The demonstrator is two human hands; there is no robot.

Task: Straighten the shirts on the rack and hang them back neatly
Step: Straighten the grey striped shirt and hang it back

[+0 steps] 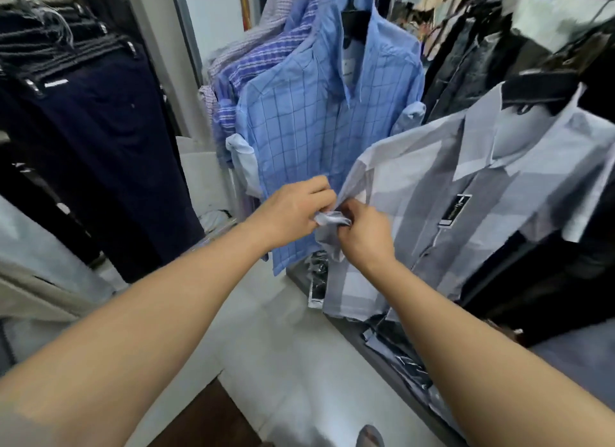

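A grey and white block-check shirt [472, 213] hangs on a black hanger [539, 90] at the right, with a black tag on its front. Its short sleeve cuff [332, 218] is pinched between both hands. My left hand [293, 210] grips the cuff from the left, my right hand [362, 237] from the right, fingers closed on the folded edge. Behind them hangs a blue checked shirt [299, 120] on a hanger, its sleeves rolled, with striped purple shirts [253, 64] further back.
Dark navy trousers [100, 140] hang on clips at the left. Black garments [472, 54] fill the rail at the upper right. A low shelf with packaged clothes [399, 353] runs under the shirts. White floor tiles [293, 363] lie below.
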